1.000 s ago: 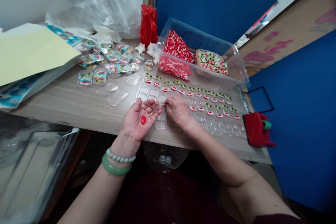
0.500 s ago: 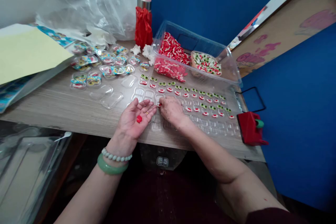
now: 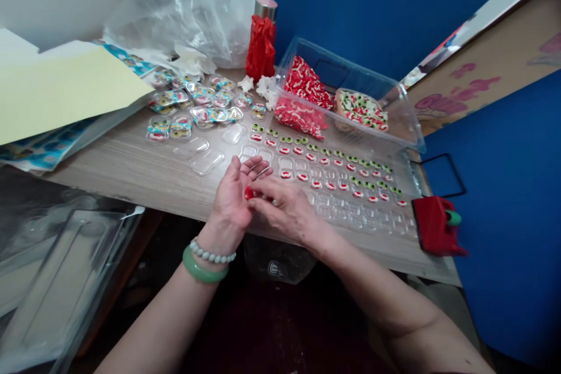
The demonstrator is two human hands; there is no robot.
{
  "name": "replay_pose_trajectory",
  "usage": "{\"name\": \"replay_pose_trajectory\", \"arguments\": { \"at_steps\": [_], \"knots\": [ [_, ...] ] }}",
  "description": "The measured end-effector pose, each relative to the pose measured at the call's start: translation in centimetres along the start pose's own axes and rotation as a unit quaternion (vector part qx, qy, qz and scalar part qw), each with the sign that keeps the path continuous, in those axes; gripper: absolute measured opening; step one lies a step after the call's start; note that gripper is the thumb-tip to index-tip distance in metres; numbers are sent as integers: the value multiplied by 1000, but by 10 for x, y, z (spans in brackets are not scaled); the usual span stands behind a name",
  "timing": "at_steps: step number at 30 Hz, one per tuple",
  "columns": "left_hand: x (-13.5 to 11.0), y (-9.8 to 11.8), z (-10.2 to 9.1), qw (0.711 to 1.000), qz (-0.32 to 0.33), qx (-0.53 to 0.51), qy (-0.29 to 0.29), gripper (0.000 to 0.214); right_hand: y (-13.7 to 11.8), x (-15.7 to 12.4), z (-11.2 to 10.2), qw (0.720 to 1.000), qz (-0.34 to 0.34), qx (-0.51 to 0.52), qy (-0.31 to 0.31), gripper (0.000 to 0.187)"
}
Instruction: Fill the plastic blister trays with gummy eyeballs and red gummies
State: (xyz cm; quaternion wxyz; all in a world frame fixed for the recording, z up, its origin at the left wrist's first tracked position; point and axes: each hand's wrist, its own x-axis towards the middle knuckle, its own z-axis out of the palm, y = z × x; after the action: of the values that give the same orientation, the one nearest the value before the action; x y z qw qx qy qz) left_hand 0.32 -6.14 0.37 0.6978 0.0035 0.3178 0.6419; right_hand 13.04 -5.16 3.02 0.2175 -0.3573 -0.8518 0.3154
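Note:
My left hand [image 3: 234, 196] lies palm up at the table's near edge, fingers stretched out, with a small red candy piece [image 3: 249, 193] resting on it. My right hand [image 3: 287, 207] reaches across from the right, and its fingertips pinch that red piece on the left palm. Just beyond both hands lies a clear blister tray [image 3: 350, 213]. Its far rows hold red-and-white and green candy pieces [image 3: 333, 169], while the near cavities are bare.
A clear bin [image 3: 397, 114] at the back holds red-white candies [image 3: 302, 99] and a dish of green ones [image 3: 362, 108]. Sealed packs [image 3: 197, 99], empty shells [image 3: 208, 160], a red bottle [image 3: 260, 47], a plastic bag [image 3: 197, 6], yellow paper [image 3: 56, 93] and a red tool [image 3: 432, 225] surround them.
My right hand left the tray cavity and came back to the left palm, closing on the red piece there. The left hand tilted slightly toward it.

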Motion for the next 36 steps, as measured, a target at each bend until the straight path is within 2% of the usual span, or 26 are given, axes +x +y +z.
{"name": "replay_pose_trajectory", "arguments": {
  "at_steps": [3, 5, 7, 8, 10, 13, 17, 19, 23, 25, 29, 32, 34, 36],
  "knots": [
    [-3, -4, 3, 997, 76, 32, -1, 43, -2, 5, 12, 987, 100, 125, 10, 8],
    [-6, -3, 2, 994, 97, 44, -3, 40, 4, 9, 14, 953, 180, 244, 15, 5],
    [-10, -2, -1, 993, 100, 69, 7, 34, 12, 11, 12, 907, 234, 350, 16, 6],
    [-13, -2, -3, 990, 103, 97, 18, 29, 15, 11, 10, 888, 252, 383, 21, 8],
    [-17, -2, -8, 975, 121, 183, 39, 23, 20, 10, 6, 873, 271, 405, 38, 12],
    [-20, -6, -13, 946, 131, 295, 39, 19, 23, 6, 3, 884, 261, 384, 50, 11],
    [-19, -10, -17, 940, 95, 325, 32, 15, 28, -1, 4, 925, 228, 302, 30, 5],
    [-20, -12, -18, 940, 88, 327, 35, 18, 29, -3, 5, 931, 224, 287, 34, 5],
    [-29, -15, -16, 938, 75, 338, 31, 23, 26, -5, 7, 902, 238, 341, 118, 22],
    [-34, -17, -13, 930, 72, 360, 11, 20, 22, -5, 9, 893, 245, 349, 140, 22],
    [-35, -20, -12, 913, 107, 392, 24, 19, 15, -5, 14, 883, 270, 361, 128, 13],
    [-32, -21, -16, 904, 101, 416, 8, 20, 13, -10, 17, 879, 294, 359, 112, 8],
    [-32, -21, -18, 884, 114, 454, -7, 17, 14, -14, 17, 894, 295, 323, 94, 8],
    [-33, -19, -20, 830, 157, 535, 1, 14, 16, -18, 14, 935, 266, 220, 74, 11]
  ]
}}
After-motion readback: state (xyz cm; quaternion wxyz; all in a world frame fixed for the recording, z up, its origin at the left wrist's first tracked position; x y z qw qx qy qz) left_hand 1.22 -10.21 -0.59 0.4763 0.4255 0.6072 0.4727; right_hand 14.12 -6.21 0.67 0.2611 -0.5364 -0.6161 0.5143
